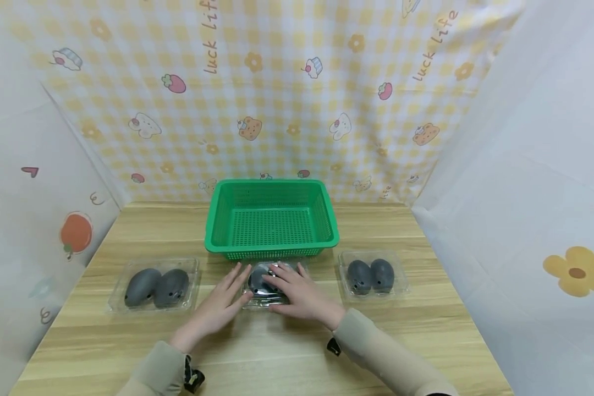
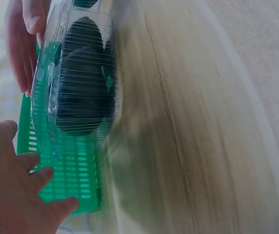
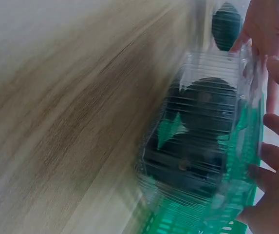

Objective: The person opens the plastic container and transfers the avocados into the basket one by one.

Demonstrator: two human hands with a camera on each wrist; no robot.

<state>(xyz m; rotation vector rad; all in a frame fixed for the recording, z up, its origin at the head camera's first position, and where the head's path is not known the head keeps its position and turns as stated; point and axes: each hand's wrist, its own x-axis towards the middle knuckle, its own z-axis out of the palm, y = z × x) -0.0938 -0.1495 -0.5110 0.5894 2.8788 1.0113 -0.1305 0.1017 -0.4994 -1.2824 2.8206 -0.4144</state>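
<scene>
In the head view a clear plastic box (image 1: 264, 303) stands at the middle of the table, holding dark grey egg-shaped things (image 1: 258, 279) with small holes in them. My right hand (image 1: 303, 294) lies over its right part, fingers spread across the lid. Along the box's left side, my left hand (image 1: 219, 308) has its fingers extended, the tips close to the edge. The left wrist view shows the ribbed side of the box (image 2: 83, 73) with the left fingers apart from it. From the right wrist, the right fingers (image 3: 273, 151) reach along the lid.
Right behind the box stands a green plastic basket (image 1: 272, 248). Similar clear boxes with dark egg-shaped things sit at the left (image 1: 190, 297) and right (image 1: 401, 280). A patterned cloth (image 1: 297, 99) hangs behind the wooden table (image 1: 272, 363).
</scene>
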